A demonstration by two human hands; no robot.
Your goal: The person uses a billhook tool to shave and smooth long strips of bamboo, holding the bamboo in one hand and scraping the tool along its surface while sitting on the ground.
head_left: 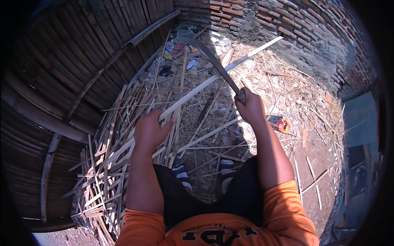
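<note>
My left hand (151, 130) is closed round a long pale bamboo strip (192, 94), which slants up and away to the right, toward the brick wall. In my right hand (249, 105) is the handle of a machete (215, 62). Its dark blade points away to the left and crosses the strip about midway along; whether the edge touches the strip or only passes over it, I cannot tell. Behind my left wrist the near end of the strip is hard to separate from the other strips.
A heap of split bamboo strips (107, 172) lies at my left, along a bamboo-slat wall (49, 69). Shavings and litter (283, 88) cover the ground ahead up to a brick wall (287, 20). A red and yellow packet (282, 125) lies right of my right forearm.
</note>
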